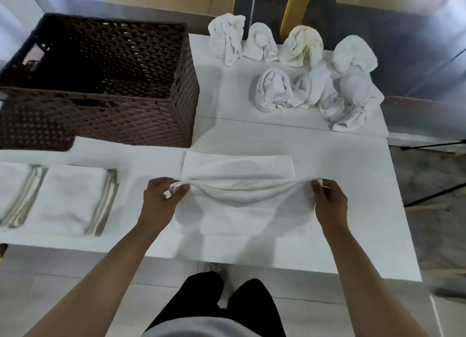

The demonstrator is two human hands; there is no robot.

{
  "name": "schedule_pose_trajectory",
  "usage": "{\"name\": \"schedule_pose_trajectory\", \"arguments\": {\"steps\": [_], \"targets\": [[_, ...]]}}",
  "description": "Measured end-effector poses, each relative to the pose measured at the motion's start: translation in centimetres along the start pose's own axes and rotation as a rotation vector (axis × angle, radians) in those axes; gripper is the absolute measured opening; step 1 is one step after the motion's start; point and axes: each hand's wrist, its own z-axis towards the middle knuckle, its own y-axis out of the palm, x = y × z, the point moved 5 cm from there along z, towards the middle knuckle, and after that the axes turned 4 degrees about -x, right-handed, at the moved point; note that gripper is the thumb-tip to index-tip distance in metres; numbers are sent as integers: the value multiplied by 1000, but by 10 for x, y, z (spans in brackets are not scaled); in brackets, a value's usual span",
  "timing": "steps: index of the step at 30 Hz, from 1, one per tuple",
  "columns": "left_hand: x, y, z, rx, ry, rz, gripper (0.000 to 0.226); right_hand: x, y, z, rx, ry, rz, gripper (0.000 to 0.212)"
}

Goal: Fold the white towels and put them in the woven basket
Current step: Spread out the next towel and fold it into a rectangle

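**Q:** Gripping what, and how?

**A:** Both hands pinch one white towel (237,185) by its near corners. The left hand (161,198) has its corner bunched between thumb and curled fingers; the right hand (327,200) pinches the opposite corner, fingers closed on the cloth. The edge between the two grips is lifted and sags a little in the middle. The far part of the towel lies flat on the white table (353,223).

**Q:** Where is everything else, relative to that grip?

**A:** Just beyond the left hand and to its left stands the brown woven basket (141,120); I see no towels in it, though its floor is dark. Left of the left hand lie two folded towels (73,198), side by side on the table. Beyond the right hand, well apart, sits a cluster of crumpled, unfolded towels (302,72).

**Q:** Which step is this?

**A:** It looks like the first fold of this towel, with the near edge raised to be carried over the far edge.

**Q:** And what does the next move call for?

**A:** Probably moving both corners forward together, keeping the edge taut so the corners meet squarely, then laying it down and smoothing it.
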Motion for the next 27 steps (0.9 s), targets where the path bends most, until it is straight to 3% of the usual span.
{"name": "schedule_pose_trajectory", "arguments": {"steps": [3, 5, 11, 19, 27], "targets": [[3, 8, 28, -139, 0, 17, 36, -5, 10, 16, 12, 21, 12, 13], [6, 13, 45, -145, -20, 33, 42, -8, 17, 28, 23, 43, 7, 12], [-9, 34, 97, -72, -192, 91, 44, 6, 51, 80, -34, 101, -97, 18], [-27, 60, 144, 30, -277, 236, 35, 18, 93, 131, -135, 1, -465, 24], [-31, 77, 162, 87, -146, 367, 33, 30, 108, 150, -112, -98, -615, 25]]}}
